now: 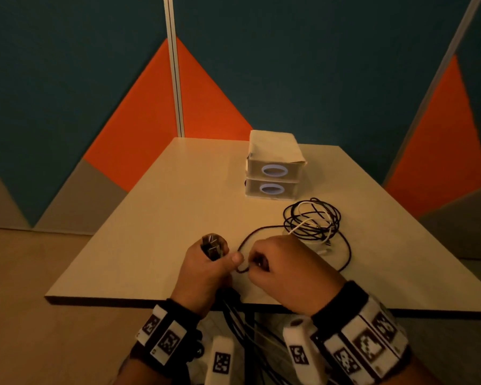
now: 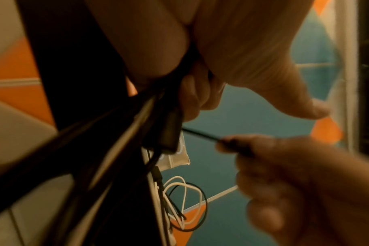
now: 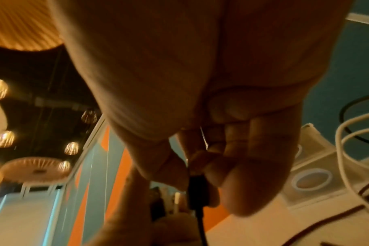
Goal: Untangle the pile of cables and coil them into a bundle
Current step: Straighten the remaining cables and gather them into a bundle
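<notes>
My left hand (image 1: 215, 259) grips a bundle of cables (image 1: 213, 247) near the table's front edge. Their connector ends stick up from the fist, and the strands (image 2: 120, 141) hang below the table. Just to its right, my right hand (image 1: 258, 263) pinches a thin dark cable (image 1: 243, 269) by its black connector (image 3: 196, 191). That cable loops out across the table (image 1: 156, 218) and back round the right. A tangled pile of black and white cables (image 1: 313, 220) lies behind my right hand, also in the left wrist view as a cable pile (image 2: 185, 204).
Two small stacked drawer boxes (image 1: 272, 165) with ring handles stand at the back of the table, just behind the pile. Padded teal and orange wall panels (image 1: 122, 79) enclose the far side. The table's front edge (image 1: 139, 300) runs just under my wrists.
</notes>
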Tool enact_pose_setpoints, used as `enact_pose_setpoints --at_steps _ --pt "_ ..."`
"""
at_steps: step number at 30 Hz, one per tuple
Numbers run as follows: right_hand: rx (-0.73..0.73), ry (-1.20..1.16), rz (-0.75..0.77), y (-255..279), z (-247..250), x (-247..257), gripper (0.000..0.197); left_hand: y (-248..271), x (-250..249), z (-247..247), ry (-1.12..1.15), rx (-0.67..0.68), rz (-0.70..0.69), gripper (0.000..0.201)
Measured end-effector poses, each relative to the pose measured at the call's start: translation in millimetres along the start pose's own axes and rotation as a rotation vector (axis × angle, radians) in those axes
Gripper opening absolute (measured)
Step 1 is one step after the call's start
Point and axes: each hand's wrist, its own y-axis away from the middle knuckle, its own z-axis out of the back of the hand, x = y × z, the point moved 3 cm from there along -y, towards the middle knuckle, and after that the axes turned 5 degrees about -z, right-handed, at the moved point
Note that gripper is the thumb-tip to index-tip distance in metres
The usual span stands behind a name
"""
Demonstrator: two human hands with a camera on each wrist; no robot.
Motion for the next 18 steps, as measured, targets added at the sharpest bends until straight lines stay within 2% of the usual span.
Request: enact_pose_setpoints --at_steps 2,5,6,9,11,13,15,16,18 --pt "-0.012 -0.123 0.013 9 -1 3 0.018 2 -5 0 -0.169 0.040 -0.079 0.082" --pt "-0.022 -0.225 0.017 17 -2 2 0.025 7 -15 -10 -0.320 0.136 -0.140 0.054" --pt "-0.035 -0.241 0.022 17 -1 2 0.029 9 -19 -15 -0.333 0.184 -0.142 0.051" --pt "-0.034 -0.352 0.014 20 2 0 0.035 14 -22 -25 -0.359 0.313 -0.137 0.062" --pt "-0.042 -0.461 -0.017 23 2 -3 0.035 17 -24 -29 -0.362 0.298 -0.126 0.058" --pt "-0.111 -0.540 -0.072 24 0 -9 0.037 19 -28 -33 -0.368 0.247 -0.138 0.040" --pt "-0.198 -0.586 -0.144 25 -4 -18 0.052 19 -30 -36 -0.388 0.218 -0.154 0.026" --pt "-0.214 -0.614 -0.172 27 -6 -22 0.063 19 -32 -36 -0.398 0.209 -0.164 0.025" --pt "-0.128 -0.721 -0.197 31 -14 -26 0.076 18 -34 -34 -0.374 0.193 -0.166 0.031"
